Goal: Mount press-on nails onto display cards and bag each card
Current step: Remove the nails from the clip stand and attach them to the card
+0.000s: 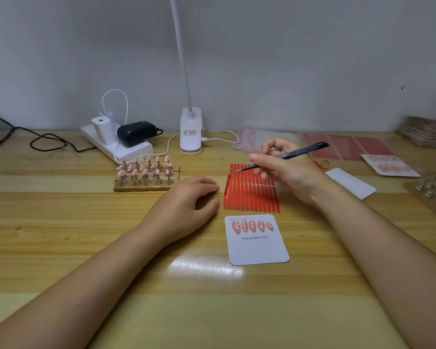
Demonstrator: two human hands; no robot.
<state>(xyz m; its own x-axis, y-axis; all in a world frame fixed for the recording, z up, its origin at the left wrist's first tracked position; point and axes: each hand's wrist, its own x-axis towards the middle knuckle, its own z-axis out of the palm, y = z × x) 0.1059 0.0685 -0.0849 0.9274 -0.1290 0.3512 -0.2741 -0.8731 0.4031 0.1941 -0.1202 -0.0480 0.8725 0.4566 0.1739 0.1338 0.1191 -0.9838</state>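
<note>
Wooden table [61, 217] under my view, grey wall behind. Left hand [186, 205] resting on table, fingers loosely curled, nothing held. Right hand [285, 167] pinching tweezers [282, 157], tip over red strip sheet [252, 190]. Card [258, 248] just below sheet, five nails [252, 226] mounted. Nail stands [146, 172] beyond left hand.

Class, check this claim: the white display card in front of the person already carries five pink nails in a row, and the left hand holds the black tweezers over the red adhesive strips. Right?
Not quite. The head view shows the right hand, not the left hand, holding the black tweezers over the red adhesive strips. The white display card does carry five pink nails.
</note>
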